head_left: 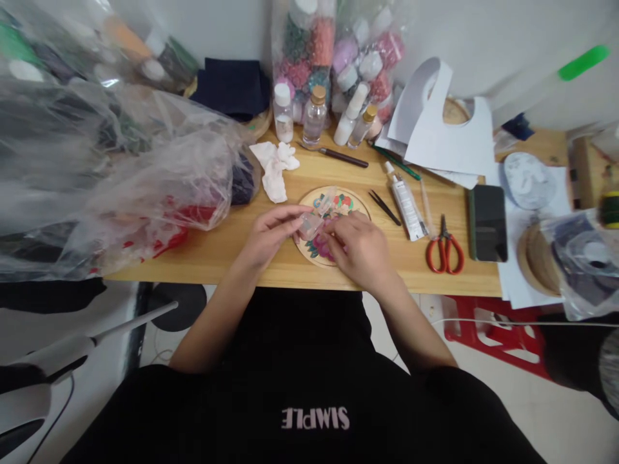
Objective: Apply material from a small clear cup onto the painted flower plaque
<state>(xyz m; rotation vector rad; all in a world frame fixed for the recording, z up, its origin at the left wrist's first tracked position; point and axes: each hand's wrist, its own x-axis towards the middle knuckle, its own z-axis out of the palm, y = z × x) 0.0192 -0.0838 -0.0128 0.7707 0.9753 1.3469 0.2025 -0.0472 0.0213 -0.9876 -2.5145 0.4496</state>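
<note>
My left hand (271, 235) grips a small clear plastic box (311, 225) between thumb and fingers. Its see-through lid seems to stand open on the far side. Beside it my right hand (360, 248) is closed, thumb and fingertips drawn together close to the box. Whatever those fingertips hold, if anything, is hidden or too small to make out. Both hands are over a round wooden plaque (316, 259) with a coloured flower design of purple, red, green and blue. The right hand covers part of that design.
Tweezers (384, 207), a white tube (407, 205), red-handled pliers (443, 251) and a phone (487, 223) lie to the right. Behind are a dark-handled tool (344, 157), crumpled tissue (275, 171) and small bottles (314, 119). Plastic bags (159, 154) crowd the left.
</note>
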